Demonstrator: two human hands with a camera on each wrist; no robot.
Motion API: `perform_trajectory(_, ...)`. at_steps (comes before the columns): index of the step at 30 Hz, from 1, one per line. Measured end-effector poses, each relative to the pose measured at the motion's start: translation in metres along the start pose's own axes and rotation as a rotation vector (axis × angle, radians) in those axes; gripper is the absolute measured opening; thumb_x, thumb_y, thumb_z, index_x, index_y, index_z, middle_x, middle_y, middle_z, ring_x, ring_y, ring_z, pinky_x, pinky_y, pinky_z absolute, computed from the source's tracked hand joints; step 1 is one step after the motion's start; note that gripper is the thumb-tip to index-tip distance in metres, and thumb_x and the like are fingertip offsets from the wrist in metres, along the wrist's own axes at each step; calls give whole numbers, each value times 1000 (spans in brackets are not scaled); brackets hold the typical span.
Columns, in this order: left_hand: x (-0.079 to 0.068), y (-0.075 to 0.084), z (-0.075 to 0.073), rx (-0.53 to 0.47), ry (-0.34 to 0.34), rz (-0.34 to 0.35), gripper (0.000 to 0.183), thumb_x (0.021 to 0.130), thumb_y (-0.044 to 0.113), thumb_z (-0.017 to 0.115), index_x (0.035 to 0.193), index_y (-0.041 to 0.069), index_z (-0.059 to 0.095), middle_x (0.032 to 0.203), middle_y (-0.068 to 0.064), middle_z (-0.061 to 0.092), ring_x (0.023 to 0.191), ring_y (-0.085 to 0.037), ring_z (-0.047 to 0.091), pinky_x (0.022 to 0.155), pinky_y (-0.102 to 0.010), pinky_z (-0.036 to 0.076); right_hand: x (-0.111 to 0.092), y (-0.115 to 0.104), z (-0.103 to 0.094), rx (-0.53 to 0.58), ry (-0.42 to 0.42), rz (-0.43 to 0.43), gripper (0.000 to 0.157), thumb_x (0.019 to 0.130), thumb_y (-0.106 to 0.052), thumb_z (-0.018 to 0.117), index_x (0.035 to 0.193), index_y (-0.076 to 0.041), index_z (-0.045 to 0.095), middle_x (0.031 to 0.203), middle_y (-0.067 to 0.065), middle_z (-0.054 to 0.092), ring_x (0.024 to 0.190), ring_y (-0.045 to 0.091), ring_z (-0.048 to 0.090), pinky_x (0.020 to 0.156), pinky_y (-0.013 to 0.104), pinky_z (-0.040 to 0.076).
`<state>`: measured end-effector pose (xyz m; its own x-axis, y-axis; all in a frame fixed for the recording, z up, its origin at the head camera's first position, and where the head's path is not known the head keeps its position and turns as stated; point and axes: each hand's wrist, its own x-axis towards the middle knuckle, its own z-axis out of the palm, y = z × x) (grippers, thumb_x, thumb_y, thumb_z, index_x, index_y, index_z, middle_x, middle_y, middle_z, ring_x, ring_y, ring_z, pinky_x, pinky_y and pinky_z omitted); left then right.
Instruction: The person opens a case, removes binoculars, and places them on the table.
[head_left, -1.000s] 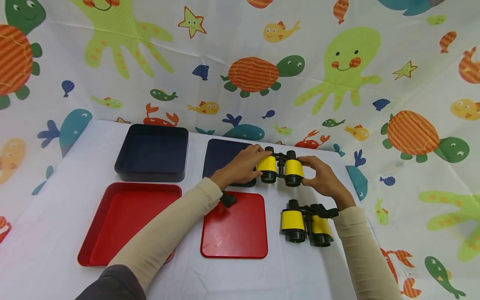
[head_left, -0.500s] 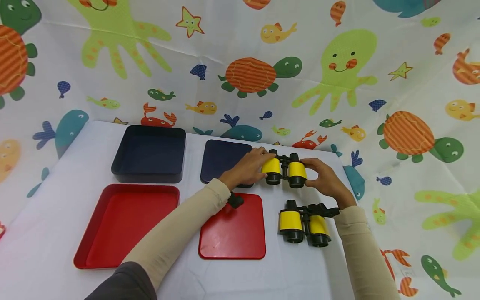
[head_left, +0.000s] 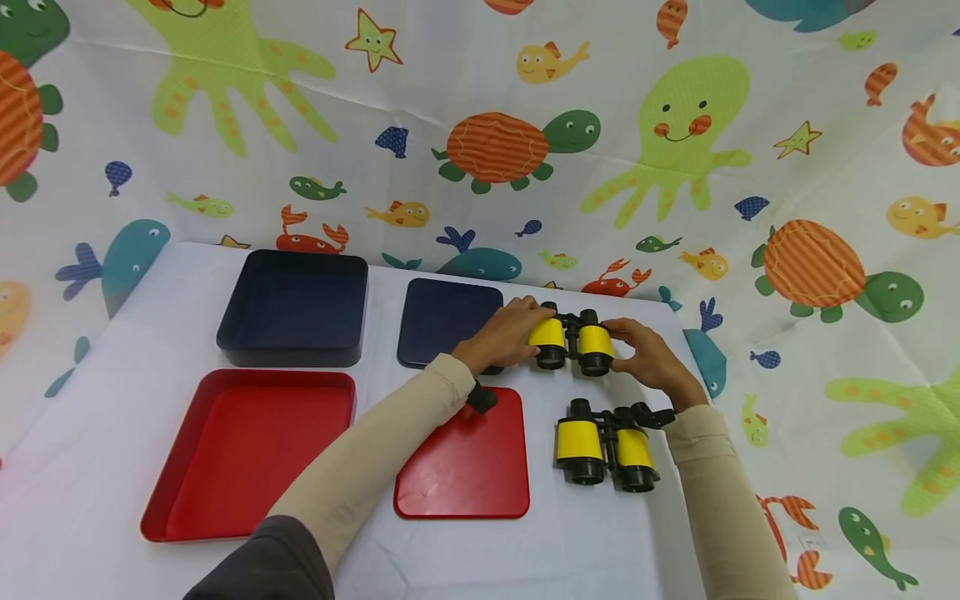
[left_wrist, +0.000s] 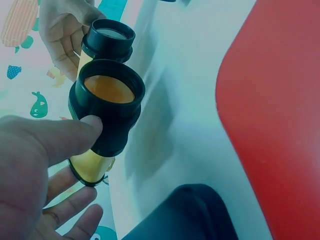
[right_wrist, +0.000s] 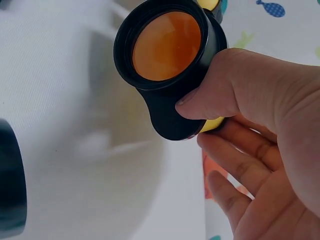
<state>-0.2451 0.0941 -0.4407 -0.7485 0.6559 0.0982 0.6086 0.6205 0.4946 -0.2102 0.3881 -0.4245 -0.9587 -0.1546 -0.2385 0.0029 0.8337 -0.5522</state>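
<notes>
The far binoculars (head_left: 573, 342) are held at the back of the white table (head_left: 90, 433), just right of the dark blue lid (head_left: 442, 321), with the left hand (head_left: 506, 336) curled round the left barrel and the right hand (head_left: 642, 354) curled round the right barrel. Orange-tinted lenses, set in glossy black plastic rims, are shown only by the wrist views, where each thumb is seen pressed on a rim; the yellow barrel bands are seen best from the head view. A second pair of binoculars (head_left: 606, 442) lies nearer than the dark blue lid and to its right, beside a flat red lid (head_left: 465, 467). To the left of the dark blue lid stand a dark blue box (head_left: 294, 308) and a red box (head_left: 247, 450), both square with rounded corners.
</notes>
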Motion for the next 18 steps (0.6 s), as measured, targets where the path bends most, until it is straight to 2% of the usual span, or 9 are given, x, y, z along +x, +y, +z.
perform_trajectory(18, 5, -1, 14, 37, -36, -34, 67, 101, 28, 75, 161, 17, 47, 152, -11, 53, 140, -29, 51, 120, -43, 44, 8, 10, 7, 3, -30, 50, 73, 94, 0, 71, 159, -9, 42, 166, 25, 41, 153, 51, 37, 122, 71, 34)
